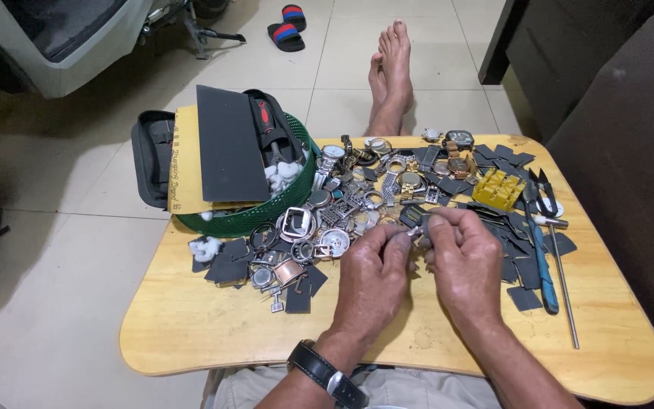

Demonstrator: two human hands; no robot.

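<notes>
Fingers do the fine work here: my left hand [372, 269] and my right hand [459, 257] meet just in front of the heap of watch parts [357, 204], both pinched shut on one small metal piece [415, 231] held between thumb and fingertips. I keep it lifted off the bench [191, 326] and close to the heap, so that both grips steady it from opposite ends and the light falls on it; what exactly the piece is I cannot tell, it is too small and half hidden by my fingers. A dark watch [327, 371] sits on my left wrist.

The heap spreads across the far half of the bench: cases, bracelets, buckles and dark flat squares, all within reach. Left of the heap stands a green basket [266, 216] holding a dark board, white scraps and red-handled pliers, pushed to the edge so the middle stays free. Right of the heap lie a yellow block [499, 189], small black snips [545, 191], a blue-handled tool [543, 265] and a thin steel rod [565, 291], laid lengthwise toward me.

The bench is a low, rounded slab of pale wood, marked with stains near me. Beyond the heap my bare feet [391, 72] stretch over a light tiled floor [62, 265], with a pair of sandals [287, 26] further off.
</notes>
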